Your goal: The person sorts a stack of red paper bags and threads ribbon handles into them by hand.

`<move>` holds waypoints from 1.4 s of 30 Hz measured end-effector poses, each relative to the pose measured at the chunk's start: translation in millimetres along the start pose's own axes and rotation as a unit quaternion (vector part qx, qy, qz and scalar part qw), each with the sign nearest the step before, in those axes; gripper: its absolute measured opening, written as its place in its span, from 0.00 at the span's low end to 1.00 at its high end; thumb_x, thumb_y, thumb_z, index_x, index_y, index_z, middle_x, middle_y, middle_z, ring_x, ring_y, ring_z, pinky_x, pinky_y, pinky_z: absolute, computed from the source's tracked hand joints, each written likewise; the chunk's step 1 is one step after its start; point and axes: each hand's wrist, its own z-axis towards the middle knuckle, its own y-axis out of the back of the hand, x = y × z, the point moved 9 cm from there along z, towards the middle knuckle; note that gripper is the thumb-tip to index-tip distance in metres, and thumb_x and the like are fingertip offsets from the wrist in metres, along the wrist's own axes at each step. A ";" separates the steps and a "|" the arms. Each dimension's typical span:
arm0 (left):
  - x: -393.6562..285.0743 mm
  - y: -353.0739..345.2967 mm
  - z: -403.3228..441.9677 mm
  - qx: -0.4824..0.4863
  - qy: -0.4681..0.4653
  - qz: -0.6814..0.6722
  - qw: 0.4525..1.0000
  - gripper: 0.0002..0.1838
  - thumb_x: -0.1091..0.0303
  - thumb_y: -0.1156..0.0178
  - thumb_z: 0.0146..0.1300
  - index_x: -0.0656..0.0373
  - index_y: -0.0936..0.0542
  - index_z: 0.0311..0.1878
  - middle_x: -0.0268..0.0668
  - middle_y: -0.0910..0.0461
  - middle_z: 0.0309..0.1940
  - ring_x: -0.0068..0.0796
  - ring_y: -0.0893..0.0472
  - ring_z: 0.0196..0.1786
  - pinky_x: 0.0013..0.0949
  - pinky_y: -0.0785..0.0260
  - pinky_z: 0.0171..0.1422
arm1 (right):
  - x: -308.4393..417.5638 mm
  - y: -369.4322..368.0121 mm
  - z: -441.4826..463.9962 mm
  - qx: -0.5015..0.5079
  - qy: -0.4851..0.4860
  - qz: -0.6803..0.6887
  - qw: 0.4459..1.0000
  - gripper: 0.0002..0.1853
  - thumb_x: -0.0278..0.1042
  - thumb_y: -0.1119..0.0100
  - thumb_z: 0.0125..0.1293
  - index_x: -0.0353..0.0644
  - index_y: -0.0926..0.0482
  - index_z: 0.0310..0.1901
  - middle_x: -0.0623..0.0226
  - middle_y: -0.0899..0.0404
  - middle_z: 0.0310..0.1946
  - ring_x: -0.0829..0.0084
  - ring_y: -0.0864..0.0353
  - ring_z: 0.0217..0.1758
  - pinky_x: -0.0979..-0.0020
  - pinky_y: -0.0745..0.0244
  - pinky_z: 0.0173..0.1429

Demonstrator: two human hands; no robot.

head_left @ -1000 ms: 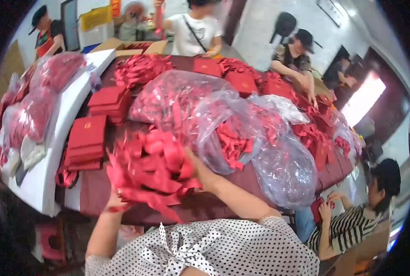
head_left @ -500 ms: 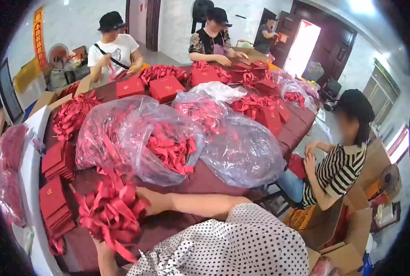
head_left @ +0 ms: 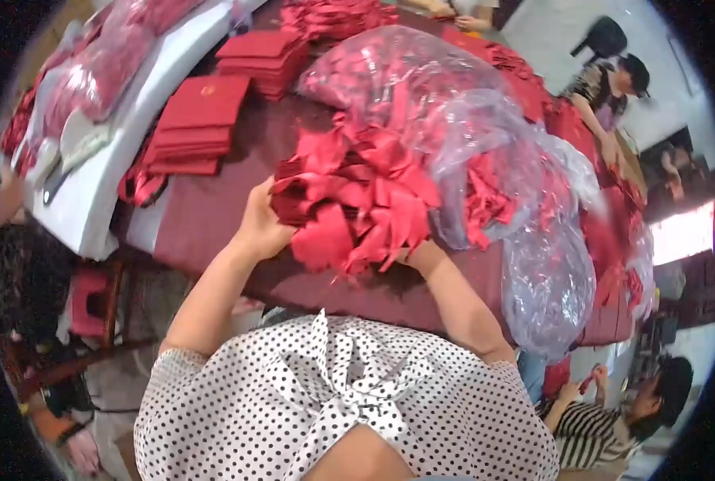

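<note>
A big loose bunch of red ribbons (head_left: 361, 192) is held in front of my chest, over the near edge of the table. My left hand (head_left: 263, 226) grips its left side, with most of the fingers hidden behind the ribbon loops. On the lower right, my right hand (head_left: 424, 256) is closed against the same bunch, its fingertips covered too. Just beyond the ribbons lies a clear plastic bag (head_left: 401, 72) filled with more red ribbon. Left of my left hand is a stack of red gift boxes or folders (head_left: 197, 120) with a small gold mark on top.
Another red stack (head_left: 261, 60) stands farther back on the dark red tablecloth (head_left: 185, 216). A crumpled clear bag (head_left: 550, 289) hangs over the table's right edge. On the left, a white ledge (head_left: 153, 104) carries bagged red goods. A person in a striped top (head_left: 590, 433) sits at lower right.
The view has swung round and down toward the left end of the table. The ribbon bunch, still between both hands, is now in front of my chest.
</note>
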 end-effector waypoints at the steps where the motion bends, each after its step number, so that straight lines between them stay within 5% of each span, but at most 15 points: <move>1: -12.9 -4.9 1.5 0.009 -0.014 -0.051 0.999 0.25 0.80 0.35 0.50 0.61 0.27 0.54 0.30 0.23 0.44 0.20 0.24 0.47 0.27 0.31 0.54 | 3.4 -0.4 3.1 -0.021 0.044 -0.098 0.994 0.26 0.41 0.39 0.58 0.49 0.30 0.59 0.64 0.29 0.60 0.68 0.33 0.66 0.57 0.46 0.73; 3: -8.6 -2.1 -1.7 0.009 -0.018 -0.001 1.000 0.21 0.81 0.37 0.51 0.62 0.25 0.51 0.26 0.22 0.40 0.16 0.24 0.43 0.22 0.31 0.50 | 56.5 41.3 -2.9 -0.176 0.122 -0.114 0.970 0.24 0.40 0.39 0.58 0.48 0.28 0.56 0.66 0.25 0.55 0.64 0.30 0.63 0.57 0.40 0.69; 4: -7.0 -2.5 -1.8 -0.006 -0.019 -0.011 1.000 0.21 0.81 0.37 0.51 0.62 0.24 0.50 0.26 0.21 0.40 0.15 0.25 0.42 0.21 0.31 0.49 | 55.6 50.2 -1.3 -0.183 0.090 0.015 0.979 0.23 0.41 0.38 0.56 0.47 0.26 0.54 0.63 0.24 0.54 0.60 0.29 0.62 0.57 0.36 0.65; 6: -12.0 -5.2 -2.1 -0.008 -0.025 -0.029 0.999 0.22 0.82 0.37 0.51 0.62 0.25 0.52 0.27 0.22 0.40 0.15 0.25 0.43 0.21 0.31 0.49 | 65.2 45.1 -8.8 -0.126 0.156 -0.212 0.956 0.23 0.43 0.36 0.55 0.45 0.24 0.51 0.59 0.26 0.55 0.54 0.27 0.58 0.56 0.36 0.65; 9: -17.6 -8.2 -4.7 0.001 -0.030 -0.080 0.996 0.24 0.83 0.37 0.51 0.63 0.26 0.54 0.28 0.22 0.42 0.14 0.24 0.43 0.22 0.31 0.50 | 59.2 78.6 -35.5 -0.057 -0.100 -0.128 0.985 0.20 0.41 0.36 0.55 0.37 0.23 0.44 0.55 0.21 0.44 0.51 0.22 0.49 0.58 0.28 0.53; 11: -14.7 -9.9 -6.4 0.016 -0.025 -0.116 0.993 0.28 0.85 0.37 0.50 0.63 0.29 0.57 0.29 0.22 0.45 0.14 0.24 0.43 0.22 0.30 0.52 | 100.2 120.0 -50.4 -0.052 -0.108 -0.162 0.979 0.18 0.41 0.37 0.58 0.34 0.23 0.42 0.50 0.20 0.40 0.53 0.20 0.46 0.61 0.27 0.49; 13: -14.3 -8.2 -6.5 0.013 -0.024 -0.107 0.994 0.28 0.85 0.36 0.49 0.63 0.29 0.57 0.30 0.22 0.45 0.15 0.23 0.44 0.22 0.29 0.52 | 149.3 170.5 -68.9 -0.207 -0.175 -0.043 0.962 0.19 0.42 0.40 0.61 0.31 0.22 0.41 0.46 0.20 0.40 0.51 0.19 0.42 0.62 0.27 0.51; 15: -14.7 -11.1 -6.5 0.020 -0.024 -0.098 0.995 0.29 0.84 0.35 0.49 0.64 0.29 0.57 0.30 0.22 0.45 0.15 0.23 0.44 0.23 0.29 0.52 | 210.3 204.8 -80.2 -0.386 0.098 0.071 0.915 0.23 0.44 0.45 0.64 0.27 0.23 0.47 0.43 0.21 0.43 0.49 0.22 0.48 0.58 0.31 0.59; 17: -15.9 -8.9 -6.9 0.006 -0.029 -0.094 0.995 0.30 0.82 0.34 0.49 0.63 0.29 0.58 0.31 0.22 0.46 0.16 0.23 0.45 0.24 0.28 0.53 | 267.6 191.0 -44.8 -0.477 0.305 0.108 0.817 0.40 0.59 0.48 0.62 0.25 0.36 0.61 0.49 0.28 0.57 0.53 0.29 0.61 0.56 0.37 0.66; 19: -16.7 -9.3 -6.3 0.014 -0.026 -0.124 0.992 0.30 0.81 0.33 0.49 0.63 0.30 0.58 0.31 0.22 0.47 0.17 0.23 0.46 0.25 0.28 0.53 | 258.1 165.1 3.8 -0.272 0.121 -0.346 0.890 0.56 0.74 0.46 0.52 0.26 0.44 0.66 0.42 0.38 0.64 0.49 0.39 0.68 0.53 0.48 0.72; 21: -14.9 -5.1 -8.2 0.005 -0.011 -0.064 0.998 0.32 0.78 0.31 0.48 0.63 0.30 0.58 0.34 0.22 0.48 0.20 0.23 0.48 0.27 0.28 0.55 | 206.5 85.5 60.5 -0.072 0.129 -0.275 0.950 0.62 0.76 0.43 0.46 0.25 0.48 0.67 0.35 0.44 0.65 0.42 0.45 0.70 0.52 0.53 0.74; 29: -25.3 -4.0 -6.6 0.006 -0.050 -0.103 0.993 0.38 0.74 0.26 0.44 0.64 0.33 0.60 0.35 0.22 0.46 0.20 0.24 0.48 0.29 0.30 0.55 | 236.9 112.4 56.0 -0.041 0.145 -0.285 0.947 0.65 0.76 0.39 0.41 0.27 0.49 0.68 0.39 0.48 0.68 0.43 0.50 0.73 0.49 0.58 0.74; 32: -9.0 -8.9 -8.8 0.016 0.059 -0.168 0.984 0.35 0.74 0.27 0.42 0.63 0.30 0.56 0.36 0.21 0.42 0.23 0.23 0.48 0.30 0.30 0.55 | 254.7 131.1 60.7 -0.116 0.184 -0.278 0.936 0.61 0.73 0.38 0.44 0.27 0.47 0.67 0.38 0.48 0.68 0.43 0.50 0.73 0.49 0.58 0.74; 33: -15.6 -4.7 -8.4 0.004 -0.061 -0.071 0.996 0.32 0.74 0.28 0.43 0.64 0.30 0.54 0.38 0.21 0.44 0.26 0.22 0.48 0.32 0.30 0.55 | 223.6 80.7 72.9 -0.028 0.174 -0.244 0.954 0.60 0.72 0.38 0.45 0.25 0.46 0.66 0.38 0.45 0.67 0.43 0.46 0.71 0.50 0.54 0.73; 42: -5.2 0.2 -5.4 -0.059 -0.049 -0.155 0.985 0.32 0.77 0.32 0.47 0.65 0.30 0.58 0.37 0.23 0.49 0.27 0.23 0.51 0.33 0.30 0.57 | 228.0 96.3 73.7 -0.074 0.240 -0.212 0.944 0.59 0.64 0.30 0.41 0.29 0.45 0.66 0.43 0.37 0.62 0.46 0.39 0.65 0.55 0.46 0.70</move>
